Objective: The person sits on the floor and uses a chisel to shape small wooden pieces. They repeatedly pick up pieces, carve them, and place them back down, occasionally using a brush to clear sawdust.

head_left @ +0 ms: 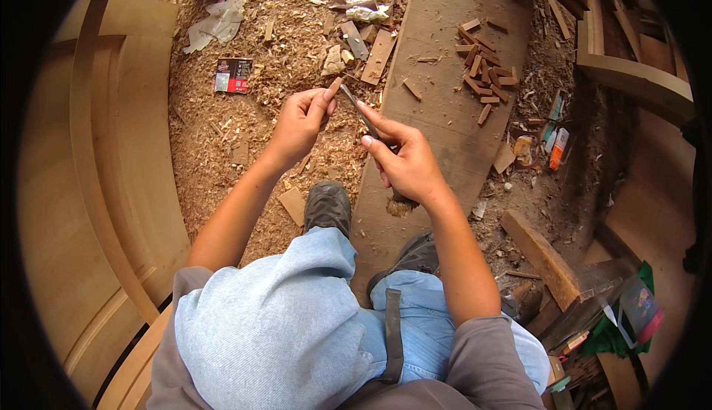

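Hands meet over the sawdust floor, holding a thin dark metal blade with a wooden handle [362,113] between them. My left hand [300,122] pinches the far tip of it with thumb and forefinger, other fingers curled in. My right hand [406,161] is closed round the near end, forefinger laid along the blade; the worn wooden handle end sticks out just below my palm. Blade runs slanted, far-left to near-right, above the left edge of a long grey weathered plank [445,106]. Small pile of reddish-brown wood offcuts [486,69] sits on the plank, far right of my hands, well apart. Curved pale plywood panels [96,165] on the left. My grey shoe [327,206] is near, just under the hands
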